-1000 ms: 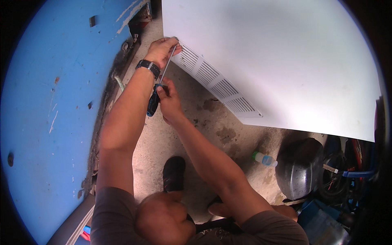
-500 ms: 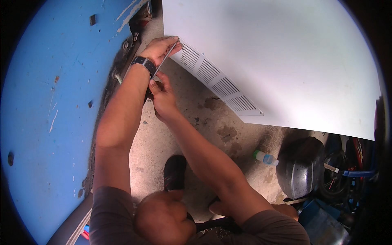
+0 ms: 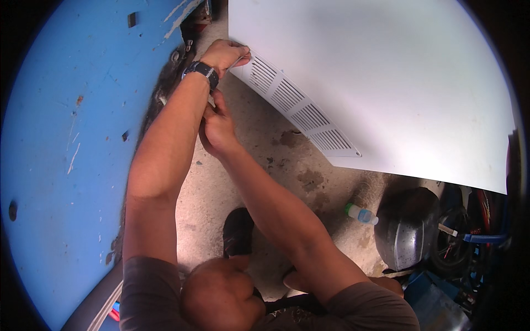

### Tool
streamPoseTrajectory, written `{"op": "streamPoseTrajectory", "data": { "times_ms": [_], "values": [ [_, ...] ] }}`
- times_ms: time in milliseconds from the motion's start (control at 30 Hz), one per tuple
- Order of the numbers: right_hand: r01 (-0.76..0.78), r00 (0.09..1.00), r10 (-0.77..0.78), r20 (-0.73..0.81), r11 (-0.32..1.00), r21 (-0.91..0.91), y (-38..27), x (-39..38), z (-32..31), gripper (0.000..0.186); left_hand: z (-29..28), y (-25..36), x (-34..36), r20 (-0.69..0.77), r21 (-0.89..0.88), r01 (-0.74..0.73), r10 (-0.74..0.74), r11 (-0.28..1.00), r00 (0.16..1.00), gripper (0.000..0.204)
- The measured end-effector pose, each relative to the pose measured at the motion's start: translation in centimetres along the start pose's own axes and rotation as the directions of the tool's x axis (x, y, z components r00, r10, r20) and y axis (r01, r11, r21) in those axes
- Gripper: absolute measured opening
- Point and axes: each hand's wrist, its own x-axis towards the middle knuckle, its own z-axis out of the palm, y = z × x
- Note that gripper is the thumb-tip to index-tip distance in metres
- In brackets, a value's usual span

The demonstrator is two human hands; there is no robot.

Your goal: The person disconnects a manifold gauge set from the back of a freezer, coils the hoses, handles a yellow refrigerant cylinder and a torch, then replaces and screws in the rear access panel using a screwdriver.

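My left hand (image 3: 222,54), with a black watch (image 3: 203,73) on its wrist, pinches the front part of a thin metal screwdriver shaft (image 3: 236,60). Its fingertips touch the upper left end of a slotted vent strip (image 3: 300,103), set along the edge of a large white panel (image 3: 381,83). Close below that wrist, my right hand (image 3: 218,131) is curled around the tool's rear end. The handle is mostly hidden by the fingers and my left wrist. The tip is covered by my left fingertips.
A scraped blue panel (image 3: 72,149) rises along my left side. On the stained concrete floor (image 3: 204,215) lies a plastic bottle (image 3: 361,214) with a green end. Beside it stand a black rounded case (image 3: 407,231) and a small wheel (image 3: 451,245), with a blue bar (image 3: 486,238).
The view has shifted slightly. Less of the screwdriver shaft shows, as my left wrist now covers its middle. My right hand has turned a little, and my left fingers stay at the vent's end.
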Motion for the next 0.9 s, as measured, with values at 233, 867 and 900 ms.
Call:
{"op": "streamPoseTrajectory", "data": {
  "times_ms": [233,867,900],
  "values": [
    [0.021,1.0,-0.02,0.01,0.986,-0.166,-1.0,1.9,0.6,0.078,0.2,1.3,-0.1,-0.057,0.15,-0.049,0.059,0.988,0.997,0.023],
    [-0.088,0.996,0.087,0.011,0.996,0.032,-2.1,1.6,0.2,0.065,0.7,0.4,-0.7,-0.056,0.004,-0.064,0.064,0.998,0.996,0.02],
    [-0.081,0.997,0.08,0.02,0.995,0.065,-2.0,1.9,0.2,0.063,0.5,0.4,-0.6,-0.047,-0.003,-0.062,0.062,0.998,0.997,0.023]
  ]
}}
